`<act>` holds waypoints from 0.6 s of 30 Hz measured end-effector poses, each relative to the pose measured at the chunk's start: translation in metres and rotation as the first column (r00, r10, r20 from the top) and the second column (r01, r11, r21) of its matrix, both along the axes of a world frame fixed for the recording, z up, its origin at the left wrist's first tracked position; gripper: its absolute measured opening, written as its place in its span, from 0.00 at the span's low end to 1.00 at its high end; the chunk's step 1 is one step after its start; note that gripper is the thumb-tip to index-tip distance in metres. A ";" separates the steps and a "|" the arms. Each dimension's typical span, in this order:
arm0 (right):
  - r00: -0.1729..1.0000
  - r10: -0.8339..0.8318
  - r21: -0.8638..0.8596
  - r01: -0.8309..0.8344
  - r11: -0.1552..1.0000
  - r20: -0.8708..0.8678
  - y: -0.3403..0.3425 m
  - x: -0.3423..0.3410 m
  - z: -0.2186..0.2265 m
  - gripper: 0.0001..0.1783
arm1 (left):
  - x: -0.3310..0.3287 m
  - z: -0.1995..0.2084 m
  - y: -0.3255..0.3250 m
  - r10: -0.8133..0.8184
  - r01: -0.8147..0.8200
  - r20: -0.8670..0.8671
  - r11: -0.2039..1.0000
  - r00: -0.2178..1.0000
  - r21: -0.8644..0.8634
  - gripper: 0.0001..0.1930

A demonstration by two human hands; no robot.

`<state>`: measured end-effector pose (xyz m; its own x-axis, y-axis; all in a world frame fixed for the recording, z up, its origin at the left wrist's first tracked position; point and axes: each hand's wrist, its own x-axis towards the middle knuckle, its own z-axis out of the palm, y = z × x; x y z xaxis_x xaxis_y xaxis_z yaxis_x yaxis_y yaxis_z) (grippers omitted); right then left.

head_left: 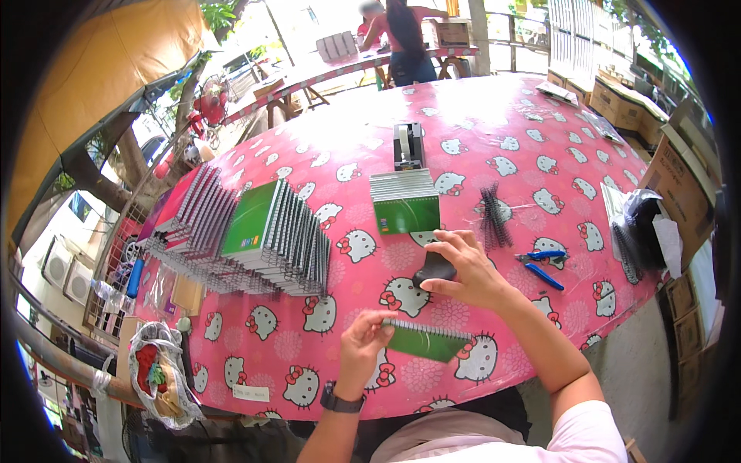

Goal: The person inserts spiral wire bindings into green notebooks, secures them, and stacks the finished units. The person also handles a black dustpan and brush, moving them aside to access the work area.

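My left hand [363,339], with a dark watch on the wrist, pinches one end of a green spiral notebook [428,344] near the table's front edge. Its coil runs along the upper edge. My right hand [467,266] curves round a small black rounded object [435,269], thumb on the near side and fingers on the far side; I cannot make out its exact kind. Just beyond it is a stack of green notebooks [407,214]. A black tape dispenser [409,148] stands behind that stack. Loose black spiral coils [494,217] lie right of the stack, and blue-handled cutters [545,267] nearer me.
Tall rows of spiral notebooks [266,239], green and magenta, fill the table's left side. A plastic bag [160,378] hangs at the left edge. Cardboard boxes [670,193] and black plastic [644,224] are at the right. Another person [407,38] stands at a far table.
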<state>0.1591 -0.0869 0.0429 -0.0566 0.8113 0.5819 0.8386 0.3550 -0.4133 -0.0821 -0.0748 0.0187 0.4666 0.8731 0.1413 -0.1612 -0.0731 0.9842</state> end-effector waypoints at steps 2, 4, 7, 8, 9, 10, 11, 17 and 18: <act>0.976 0.158 -0.021 -0.163 0.986 -0.148 -0.012 -0.013 0.024 0.25 | 0.010 0.012 0.012 0.013 -0.005 -0.058 0.991 0.998 0.135 0.09; 0.893 0.300 -0.112 -0.354 0.928 -0.335 -0.024 -0.028 0.040 0.22 | 0.030 0.024 0.017 -0.023 0.015 0.115 0.998 0.993 0.067 0.08; 0.899 0.219 -0.011 -0.241 0.970 -0.380 -0.024 -0.036 0.040 0.12 | 0.043 0.038 0.014 0.021 -0.030 0.207 0.999 0.978 0.041 0.09; 0.876 0.189 -0.044 -0.232 0.972 -0.444 -0.025 -0.037 0.042 0.10 | 0.044 0.039 0.013 0.047 -0.057 0.210 0.998 0.976 0.040 0.10; 0.891 0.218 0.005 -0.236 0.972 -0.398 -0.025 -0.037 0.044 0.10 | 0.042 0.036 0.015 0.052 -0.059 0.212 0.998 0.976 0.027 0.10; 0.896 0.225 0.017 -0.237 0.971 -0.383 -0.026 -0.038 0.045 0.09 | 0.040 0.036 0.016 0.055 -0.061 0.211 0.998 0.976 0.026 0.09; 0.900 0.233 0.029 -0.239 0.971 -0.368 -0.026 -0.040 0.046 0.09 | 0.038 0.036 0.016 0.057 -0.063 0.210 0.998 0.976 0.025 0.09; 0.869 0.249 0.004 -0.274 0.962 -0.427 -0.026 -0.044 0.044 0.09 | 0.035 0.043 0.007 0.110 -0.119 0.164 0.992 0.980 0.048 0.08; 0.869 0.254 0.009 -0.276 0.961 -0.425 -0.024 -0.045 0.042 0.09 | 0.034 0.044 0.006 0.131 -0.140 0.138 0.989 0.982 0.056 0.07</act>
